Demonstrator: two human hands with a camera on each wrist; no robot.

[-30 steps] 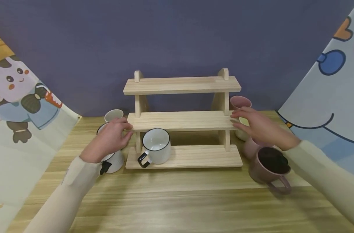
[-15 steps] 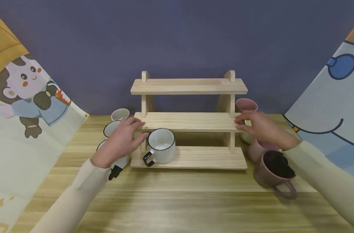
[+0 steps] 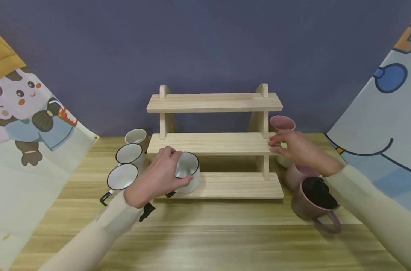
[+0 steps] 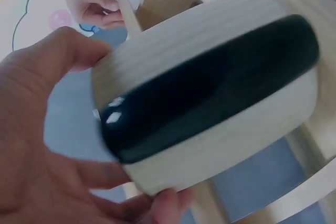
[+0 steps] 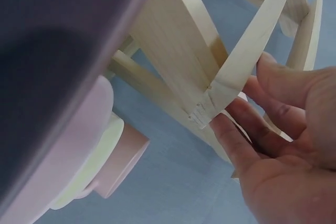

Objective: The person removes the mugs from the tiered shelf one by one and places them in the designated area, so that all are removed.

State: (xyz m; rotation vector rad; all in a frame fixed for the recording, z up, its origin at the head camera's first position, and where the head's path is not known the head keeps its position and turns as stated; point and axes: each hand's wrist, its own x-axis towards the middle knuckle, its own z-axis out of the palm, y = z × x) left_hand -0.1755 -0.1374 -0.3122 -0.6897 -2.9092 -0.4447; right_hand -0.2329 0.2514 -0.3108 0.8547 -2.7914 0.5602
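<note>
On the left part of the bottom shelf of the wooden three-tier rack (image 3: 212, 143) stands a white mug (image 3: 191, 187) with a black rim and black handle. My left hand (image 3: 161, 171) holds this mug from above, thumb on the near side and fingers at the far left. Up close in the left wrist view, the black handle (image 4: 210, 87) faces the camera, with thumb and fingertips on opposite sides of the mug. My right hand (image 3: 293, 148) pinches the right end of the middle shelf; in the right wrist view, its thumb and fingers lie around that shelf end (image 5: 236, 72).
Left of the rack stand two black-rimmed white mugs (image 3: 122, 177) and a pale cup (image 3: 135, 136) behind them. Right of it are a dark mauve mug (image 3: 303, 205), a pink mug (image 3: 294, 177), a pale yellow-green cup and another pink cup (image 3: 282, 123). A dark blue-grey backdrop (image 3: 205, 45) rises behind.
My left hand has left the left end of the middle shelf, moved down and right, and taken hold of the white mug. My right hand has stayed at the shelf's right end.
</note>
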